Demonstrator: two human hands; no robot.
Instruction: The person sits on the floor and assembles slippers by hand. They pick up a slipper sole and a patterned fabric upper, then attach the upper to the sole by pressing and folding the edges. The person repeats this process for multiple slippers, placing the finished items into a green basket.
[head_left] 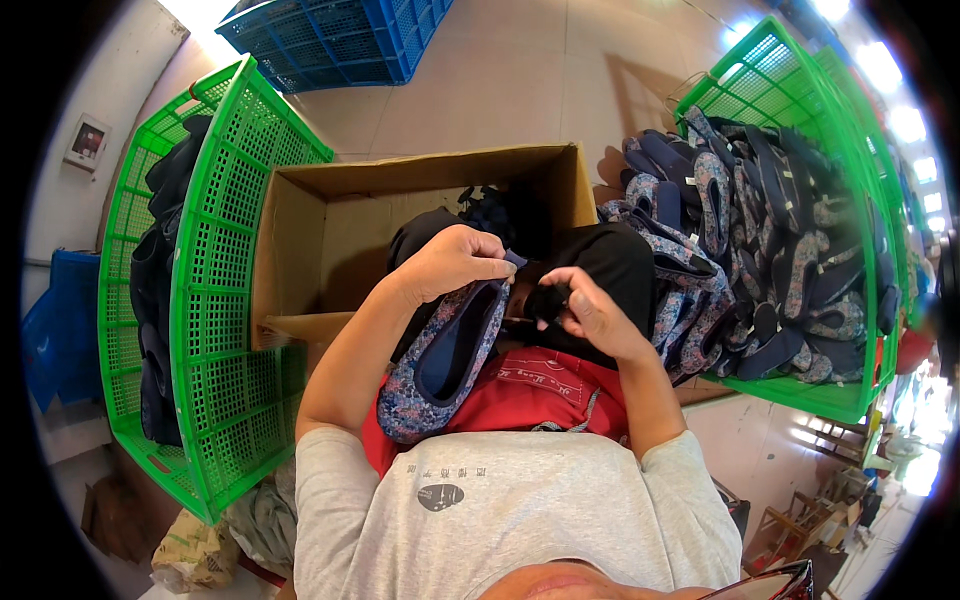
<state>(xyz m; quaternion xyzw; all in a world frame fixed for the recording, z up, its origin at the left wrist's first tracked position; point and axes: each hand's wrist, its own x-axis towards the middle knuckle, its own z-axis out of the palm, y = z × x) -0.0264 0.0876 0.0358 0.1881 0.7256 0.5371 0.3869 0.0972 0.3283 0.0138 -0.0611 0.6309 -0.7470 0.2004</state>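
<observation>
Floral shoe (443, 365) pinched at one end in the person's left hand (453, 264), I see; the right hand (597, 312) nearby grips a small black thing (547, 301) I can't make out.

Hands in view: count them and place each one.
2. The left hand pinches the floral shoe above the lap; the right hand, to its right, holds a small black bundle. Others could be hidden.

Apparently a shoe workshop: floral shoes (745, 260) by the heap in a green crate (790, 394), plus a cardboard box (296, 230).
</observation>
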